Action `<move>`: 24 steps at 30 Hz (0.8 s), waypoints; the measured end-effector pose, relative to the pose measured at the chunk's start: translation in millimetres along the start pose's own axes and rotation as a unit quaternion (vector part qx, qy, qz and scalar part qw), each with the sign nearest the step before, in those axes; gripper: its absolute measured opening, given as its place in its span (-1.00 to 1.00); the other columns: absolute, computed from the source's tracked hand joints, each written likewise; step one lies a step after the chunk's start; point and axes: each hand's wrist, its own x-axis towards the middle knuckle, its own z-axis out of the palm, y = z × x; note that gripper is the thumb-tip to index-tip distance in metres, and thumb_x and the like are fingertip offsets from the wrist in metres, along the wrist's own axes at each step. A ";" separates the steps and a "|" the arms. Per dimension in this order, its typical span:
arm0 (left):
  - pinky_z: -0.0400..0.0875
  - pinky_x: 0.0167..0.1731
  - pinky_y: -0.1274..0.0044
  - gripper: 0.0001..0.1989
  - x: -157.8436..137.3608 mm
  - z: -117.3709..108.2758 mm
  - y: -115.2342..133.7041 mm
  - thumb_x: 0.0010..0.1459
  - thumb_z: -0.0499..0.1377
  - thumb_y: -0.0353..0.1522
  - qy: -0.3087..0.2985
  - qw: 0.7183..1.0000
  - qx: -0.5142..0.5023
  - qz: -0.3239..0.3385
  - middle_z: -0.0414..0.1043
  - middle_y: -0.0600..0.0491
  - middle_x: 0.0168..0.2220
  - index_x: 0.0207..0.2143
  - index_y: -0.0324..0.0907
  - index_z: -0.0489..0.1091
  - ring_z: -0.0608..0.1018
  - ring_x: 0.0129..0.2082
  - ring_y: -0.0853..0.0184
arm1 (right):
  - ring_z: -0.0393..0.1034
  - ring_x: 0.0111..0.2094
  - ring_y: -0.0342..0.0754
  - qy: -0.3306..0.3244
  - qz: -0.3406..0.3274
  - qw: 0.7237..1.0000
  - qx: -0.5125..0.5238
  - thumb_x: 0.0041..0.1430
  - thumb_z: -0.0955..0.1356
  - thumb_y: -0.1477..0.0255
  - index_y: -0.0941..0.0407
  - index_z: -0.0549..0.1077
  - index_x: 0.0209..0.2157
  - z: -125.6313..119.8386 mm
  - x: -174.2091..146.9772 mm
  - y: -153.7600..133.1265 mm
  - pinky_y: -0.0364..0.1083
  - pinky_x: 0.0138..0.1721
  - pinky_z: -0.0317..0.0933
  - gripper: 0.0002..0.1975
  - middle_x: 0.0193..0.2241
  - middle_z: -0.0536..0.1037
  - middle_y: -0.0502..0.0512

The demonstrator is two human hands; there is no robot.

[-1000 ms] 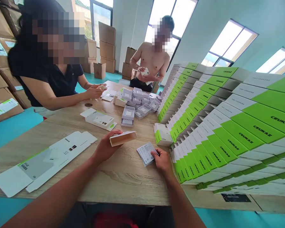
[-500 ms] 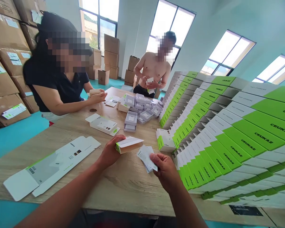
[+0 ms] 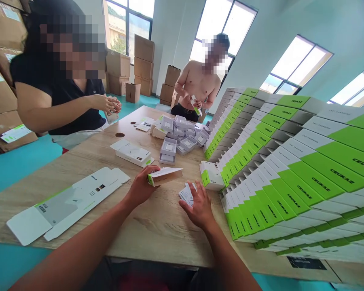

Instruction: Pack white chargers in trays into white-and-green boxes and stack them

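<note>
My left hand (image 3: 140,186) is closed around a small white and green carton (image 3: 166,176), held tilted just above the wooden table. A flap sticks out from the carton toward the right. My right hand (image 3: 201,207) has its fingers spread over a small pile of white printed cards (image 3: 186,195) on the table, covering part of them. Left of my forearm lies a flattened white carton (image 3: 75,204). Farther back rests a folded-up white carton (image 3: 132,152) with a flap out.
Stacked white and green boxes (image 3: 291,178) form a wall on the right. Clear plastic trays (image 3: 182,137) are heaped at mid-table beside a lone carton (image 3: 211,174). Across the table are two people, one at left (image 3: 73,105), another at the back (image 3: 197,81). Brown boxes (image 3: 144,60) stand behind.
My right hand has let go of the card it pinched and now lies spread over the pile. My left hand still holds the carton. The left co-worker's hands moved back from the table.
</note>
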 end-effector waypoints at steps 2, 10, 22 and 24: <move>0.42 0.06 0.36 -0.65 0.1 -0.3 2.3 0.06 0.33 -0.35 -0.002 1.000 -0.010 -0.007 0.52 -0.04 -0.02 -0.07 -0.11 0.44 0.55 0.03 0.14 | 0.09 0.40 0.26 -0.032 -0.023 0.995 -0.096 0.34 0.35 0.22 -0.07 0.32 0.33 12.4 -2.3 11.6 0.30 0.30 0.05 -0.45 0.42 0.22 0.21; 0.47 -0.06 0.35 -0.64 -3.7 -5.5 1.7 0.10 0.35 -0.25 0.043 0.998 -0.021 -0.040 0.55 -0.04 -0.05 -0.06 -0.11 0.43 0.60 -0.07 0.13 | 0.33 0.26 0.23 0.022 0.037 0.980 -0.196 0.45 0.16 0.38 0.01 0.38 0.29 6.5 -24.4 60.0 0.31 0.20 0.15 -0.54 0.29 0.43 0.24; 0.40 0.12 0.27 -0.62 3.3 -21.3 10.8 0.11 0.34 -0.37 0.043 0.995 -0.080 0.028 0.53 -0.13 0.03 0.00 -0.08 0.44 0.53 0.12 0.04 | 0.13 0.41 0.10 -0.043 -0.146 0.950 -0.273 0.38 0.18 0.51 0.14 0.24 0.38 5.0 110.9 -35.4 0.08 0.32 0.17 -0.44 0.42 0.21 0.21; 0.41 0.10 0.27 -0.63 4.3 -19.9 5.0 0.12 0.34 -0.38 0.069 0.995 -0.073 0.007 0.52 -0.11 0.02 -0.01 -0.08 0.44 0.54 0.09 0.05 | 0.01 0.45 0.16 -0.064 -0.184 0.939 -0.284 0.27 0.22 0.65 0.07 0.13 0.43 -0.9 177.2 -62.4 0.17 0.32 0.13 -0.29 0.46 0.10 0.18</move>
